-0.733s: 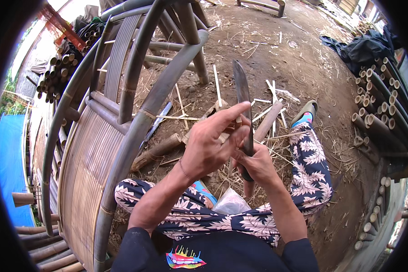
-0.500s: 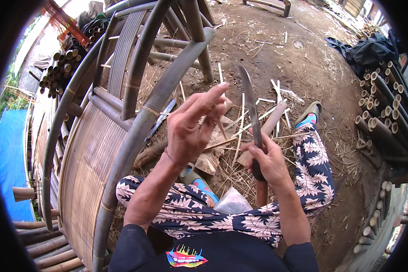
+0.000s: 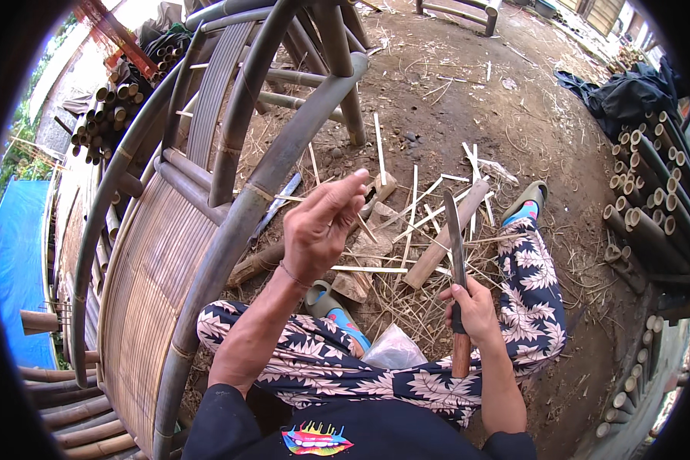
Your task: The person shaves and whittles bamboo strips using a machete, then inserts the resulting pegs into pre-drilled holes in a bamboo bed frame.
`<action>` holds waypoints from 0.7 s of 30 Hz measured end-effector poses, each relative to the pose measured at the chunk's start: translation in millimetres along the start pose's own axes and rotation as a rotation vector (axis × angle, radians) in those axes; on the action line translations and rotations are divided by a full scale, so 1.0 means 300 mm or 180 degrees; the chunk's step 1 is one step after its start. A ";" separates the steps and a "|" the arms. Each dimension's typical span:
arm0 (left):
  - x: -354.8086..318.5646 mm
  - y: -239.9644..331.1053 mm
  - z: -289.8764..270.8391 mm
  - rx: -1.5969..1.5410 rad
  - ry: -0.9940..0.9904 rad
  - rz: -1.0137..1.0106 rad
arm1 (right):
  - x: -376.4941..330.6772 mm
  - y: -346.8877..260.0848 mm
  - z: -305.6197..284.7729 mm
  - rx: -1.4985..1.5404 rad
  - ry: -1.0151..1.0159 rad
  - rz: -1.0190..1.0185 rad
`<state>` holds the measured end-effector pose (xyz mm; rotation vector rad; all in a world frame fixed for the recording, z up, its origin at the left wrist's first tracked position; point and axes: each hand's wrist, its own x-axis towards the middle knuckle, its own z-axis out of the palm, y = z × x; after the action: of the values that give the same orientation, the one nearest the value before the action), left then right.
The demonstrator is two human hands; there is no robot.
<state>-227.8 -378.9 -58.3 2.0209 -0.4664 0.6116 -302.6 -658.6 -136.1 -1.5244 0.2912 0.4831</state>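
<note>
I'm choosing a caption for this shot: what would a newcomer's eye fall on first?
Probably the long-bladed knife in the right hand, just right of centre, its blade pointing away from the person. Next comes the big curved bamboo chair, filling much of the left side. After that, perhaps the leaf-print trousers across the lower middle and the bamboo poles piled near the right edge.
</note>
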 end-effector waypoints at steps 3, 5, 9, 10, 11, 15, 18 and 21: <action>-0.039 -0.027 0.036 0.0072 -0.0034 0.0056 | -0.050 -0.034 0.035 -0.0067 -0.0088 -0.0458; -0.046 -0.019 0.041 0.0163 -0.0115 0.0227 | -0.116 -0.109 0.076 -0.0200 -0.0130 -0.0603; -0.129 0.073 0.057 -0.0147 -0.0527 -0.0240 | -0.278 -0.223 0.139 -0.0433 -0.0214 -0.0874; -0.163 0.086 0.076 -0.0526 -0.0397 -0.0540 | -0.306 -0.236 0.146 -0.0608 -0.0239 -0.0885; -0.182 0.098 0.077 -0.0663 -0.0436 -0.0599 | -0.321 -0.249 0.155 -0.0691 -0.0314 -0.0898; -0.240 0.119 0.093 -0.0549 -0.0377 -0.0451 | -0.346 -0.232 0.172 -0.0969 -0.0489 -0.0961; -0.264 0.122 0.087 -0.0442 -0.0680 -0.0577 | -0.348 -0.203 0.176 -0.1088 -0.0511 -0.0998; -0.263 0.118 0.083 -0.0359 -0.0760 -0.0478 | -0.358 -0.203 0.185 -0.0998 -0.0534 -0.0866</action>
<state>-304.7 -411.5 -91.6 2.0076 -0.4734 0.2477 -374.0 -615.2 -29.6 -1.7830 -0.1290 0.4501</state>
